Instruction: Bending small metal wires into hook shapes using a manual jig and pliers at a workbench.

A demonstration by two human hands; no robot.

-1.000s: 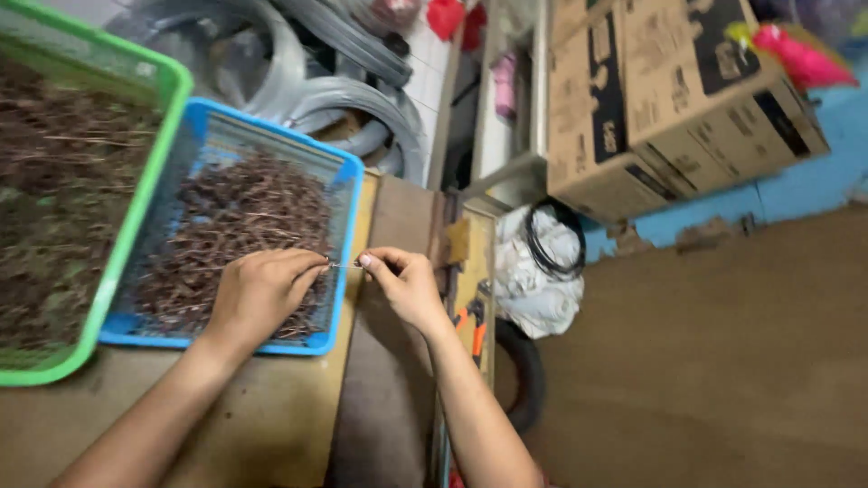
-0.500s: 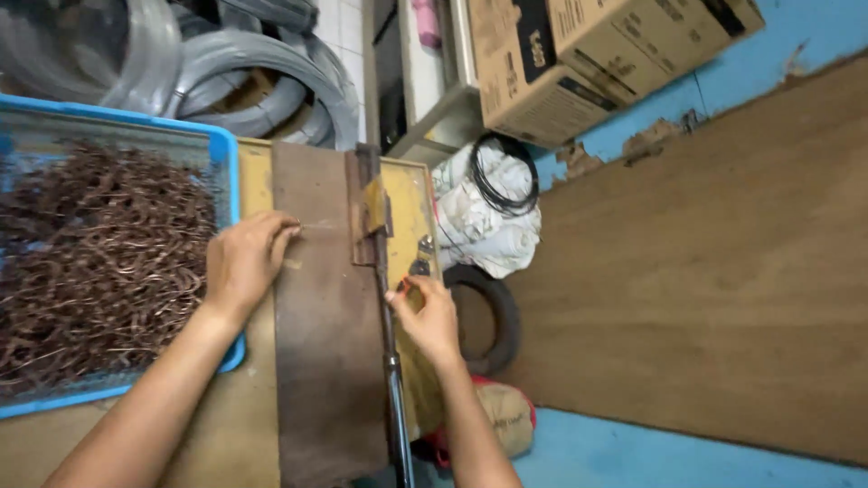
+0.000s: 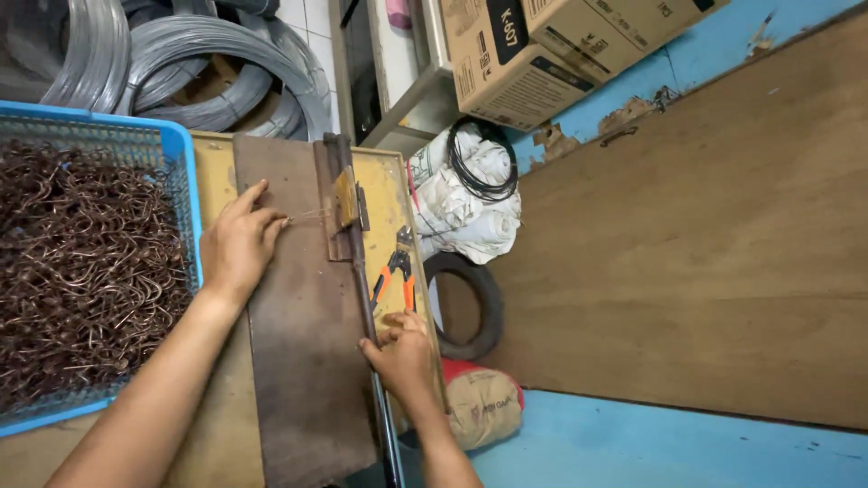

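- One big brown wooden floor (image 3: pixel 705 226) fills the right side, with blue paint along its edges.
- One yellow table (image 3: pixel 389 194) stands on the left, with one dark brown board (image 3: pixel 303 361) lying flat on it.
- One blue basket (image 3: pixel 185 194) sits on the table's left side. It is full of bent brown wire hooks (image 3: pixel 81 271), too many to count.
- Two cardboard boxes (image 3: pixel 542 54) sit at the top, side by side.
- Several coils of grey wire (image 3: pixel 181 63) lie at the top left.
- One white sack (image 3: pixel 466 203) has one black cable loop (image 3: pixel 484 167) on it.
- One black tyre (image 3: pixel 470 303) lies by the table, next to one tan bag (image 3: pixel 484 407).
- One long dark metal bar (image 3: pixel 362 289) runs down the board's right edge, with one small rusty plate (image 3: pixel 346 203) near its top.
- The left hand (image 3: pixel 237 242) rests on the board. Its thumb and finger are pinched shut on one thin wire (image 3: pixel 312 215). The wire is short, straight and pale, and reaches across to the rusty plate.
- The right hand (image 3: pixel 398 352) is curled tight around the metal bar, lower down.
- One pair of pliers (image 3: pixel 395 276) with orange handles lies on the table just above the right hand.
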